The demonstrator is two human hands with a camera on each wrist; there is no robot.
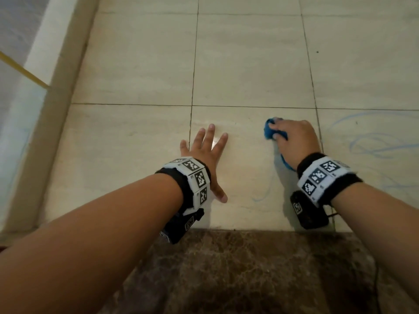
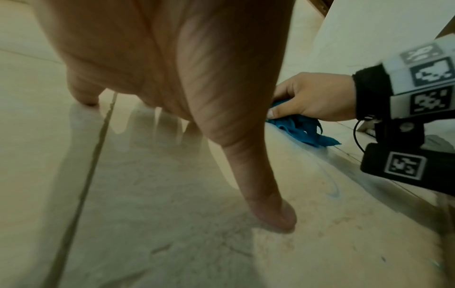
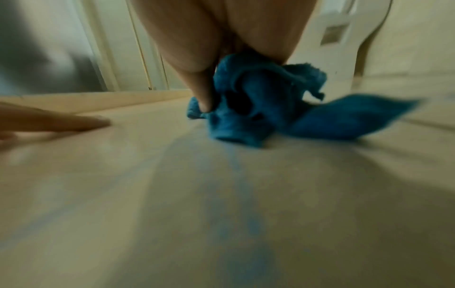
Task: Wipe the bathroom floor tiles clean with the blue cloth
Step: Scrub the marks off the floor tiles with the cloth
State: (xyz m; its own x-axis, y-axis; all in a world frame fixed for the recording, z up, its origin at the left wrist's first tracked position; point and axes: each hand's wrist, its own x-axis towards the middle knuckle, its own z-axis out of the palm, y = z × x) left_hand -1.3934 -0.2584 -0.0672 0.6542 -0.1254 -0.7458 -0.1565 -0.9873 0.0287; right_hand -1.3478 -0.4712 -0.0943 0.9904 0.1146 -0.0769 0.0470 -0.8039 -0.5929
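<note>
We see the right hand (image 1: 292,141) clenched around the blue cloth (image 1: 269,132), which is bunched into a crumpled wad and pressed down on the floor tiles (image 1: 249,64). In the right wrist view the thumb digs into the folds of the cloth (image 3: 246,109), and a loose flap trails out flat on the floor on the side away from the thumb. The cloth sits on the same tile as most of our left hand (image 1: 208,155), toward that tile's far right corner, just short of the grout line (image 1: 317,123) that runs past the right hand's knuckles.

The left hand lies released, well to the left of the cloth, palm down and fingers spread straight. Its fingertips (image 2: 278,218) and thumb touch the tile, and its little finger reaches the grout line on the tile's left edge. It holds nothing. In the left wrist view we see the right hand (image 2: 317,97) beyond the thumb, with the cloth (image 2: 302,128) hanging out beneath it onto the floor.

To the right of the cloth, on the next tile over, thin blue scribbled lines (image 1: 371,141) loop across the pale surface, and a fainter blue curve (image 1: 263,196) lies on the cloth's own tile, nearer to us than the wad. In the right wrist view a pale blue streak (image 3: 234,165) runs along the floor from the cloth toward the camera.

Nearer to us than the cloth, a dark brown marbled threshold (image 1: 226,268) borders the pale tiles. Both wrists carry black bands with white coded markers (image 1: 322,175).
</note>
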